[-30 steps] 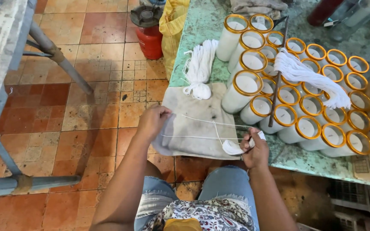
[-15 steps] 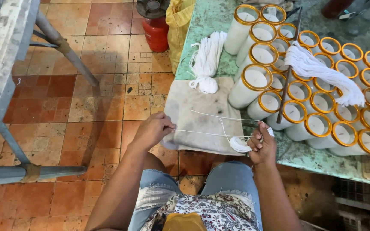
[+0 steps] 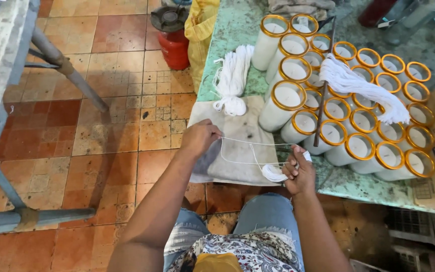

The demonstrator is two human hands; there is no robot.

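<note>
My left hand (image 3: 200, 137) pinches the end of a white string (image 3: 250, 151) that runs across a stained grey cloth (image 3: 242, 133) to my right hand (image 3: 298, 171). My right hand is closed around a small white bundle of that string (image 3: 274, 173). Both hands hover at the near edge of a green table (image 3: 227, 30). Several white candle jars with gold rims (image 3: 288, 95) stand just beyond my right hand. A thick bunch of cut white wicks (image 3: 361, 88) lies on top of the jars.
A looped hank of white cord (image 3: 232, 78) lies on the table's left edge. A dark rod (image 3: 324, 83) rests across the jars. A red canister (image 3: 173, 35) and a yellow bag (image 3: 202, 25) stand on the tiled floor. Grey metal bench legs (image 3: 51, 55) are at left.
My hands have drawn apart slightly, stretching the string across the cloth. The view has shifted a little; the jars and cord lie as before.
</note>
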